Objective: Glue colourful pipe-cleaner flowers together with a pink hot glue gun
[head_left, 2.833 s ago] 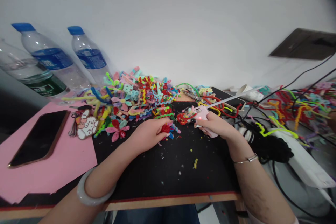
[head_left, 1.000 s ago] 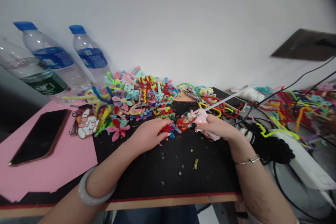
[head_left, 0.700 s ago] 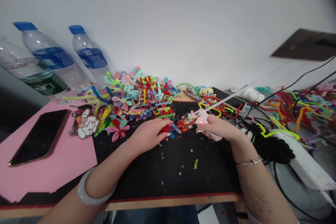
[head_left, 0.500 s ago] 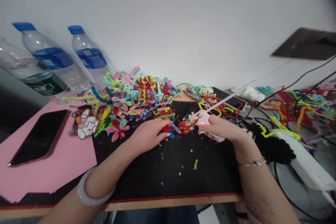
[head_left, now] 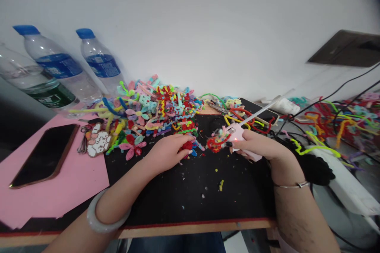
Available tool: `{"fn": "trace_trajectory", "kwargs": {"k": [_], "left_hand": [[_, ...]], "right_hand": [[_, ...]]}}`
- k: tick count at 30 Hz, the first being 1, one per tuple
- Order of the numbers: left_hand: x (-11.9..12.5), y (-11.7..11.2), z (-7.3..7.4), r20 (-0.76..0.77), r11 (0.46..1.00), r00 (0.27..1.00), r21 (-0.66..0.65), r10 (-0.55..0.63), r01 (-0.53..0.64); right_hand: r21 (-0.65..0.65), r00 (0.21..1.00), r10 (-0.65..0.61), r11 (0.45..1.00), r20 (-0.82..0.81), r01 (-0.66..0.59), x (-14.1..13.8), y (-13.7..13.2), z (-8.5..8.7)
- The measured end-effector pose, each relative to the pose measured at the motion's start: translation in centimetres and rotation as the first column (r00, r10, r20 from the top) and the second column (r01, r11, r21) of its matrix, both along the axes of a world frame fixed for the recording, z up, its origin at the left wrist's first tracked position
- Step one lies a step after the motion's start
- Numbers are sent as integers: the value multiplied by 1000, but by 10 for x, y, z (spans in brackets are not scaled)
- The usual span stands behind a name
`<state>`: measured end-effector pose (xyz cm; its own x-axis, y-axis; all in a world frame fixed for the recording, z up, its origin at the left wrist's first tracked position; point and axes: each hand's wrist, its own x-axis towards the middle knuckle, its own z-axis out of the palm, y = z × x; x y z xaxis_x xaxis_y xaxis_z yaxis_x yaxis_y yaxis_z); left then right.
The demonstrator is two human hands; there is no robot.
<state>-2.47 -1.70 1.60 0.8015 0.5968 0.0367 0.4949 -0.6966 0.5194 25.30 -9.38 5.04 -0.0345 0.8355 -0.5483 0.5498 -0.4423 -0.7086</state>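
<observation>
My left hand (head_left: 169, 151) is closed on a red and blue pipe-cleaner flower (head_left: 187, 146), low over the black mat (head_left: 190, 201); the fingers cover part of it. In my right hand (head_left: 258, 145) is a pale pink hot glue gun (head_left: 237, 134) with a small red light glowing. A long whitish glue stick (head_left: 255, 115) sticks out of its back, up and to the right. Bits of red and multicoloured fuzz (head_left: 218, 141) cling around the gun's front end, which points at the flower with a gap between them.
A heap of pipe-cleaner flowers (head_left: 160, 106) lies behind my left hand. At left are bottles (head_left: 103, 65), a phone (head_left: 44, 154) on pink paper (head_left: 80, 182) and a keychain (head_left: 99, 141). A power strip (head_left: 341, 178), cables and loose pipe cleaners (head_left: 329, 150) lie at right.
My right hand has drawn the glue gun a little to the right, away from the flower. The left hand stays in place.
</observation>
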Motion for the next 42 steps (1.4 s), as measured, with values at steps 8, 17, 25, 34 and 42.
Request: {"fn": "trace_trajectory", "kwargs": {"k": [8, 17, 25, 34, 42], "left_hand": [[0, 0, -2, 8, 1000, 1000, -15, -10, 10], [-4, -3, 16, 114, 969, 986, -229, 118, -89], [-14, 12, 16, 204, 947, 925, -100, 320, -305], [-24, 24, 12, -23, 950, 975, -222, 220, -220], [-19, 20, 8, 45, 918, 970, -335, 238, -210]], "right_hand": [[97, 946, -201, 968, -255, 231, -8, 1, 4], [148, 926, -266, 938, -268, 313, -26, 10, -8], [234, 922, -231, 922, -312, 310, -25, 14, -22], [278, 899, -206, 903, -387, 327, -35, 16, -24], [282, 933, -159, 925, -322, 255, -39, 16, -33]]}}
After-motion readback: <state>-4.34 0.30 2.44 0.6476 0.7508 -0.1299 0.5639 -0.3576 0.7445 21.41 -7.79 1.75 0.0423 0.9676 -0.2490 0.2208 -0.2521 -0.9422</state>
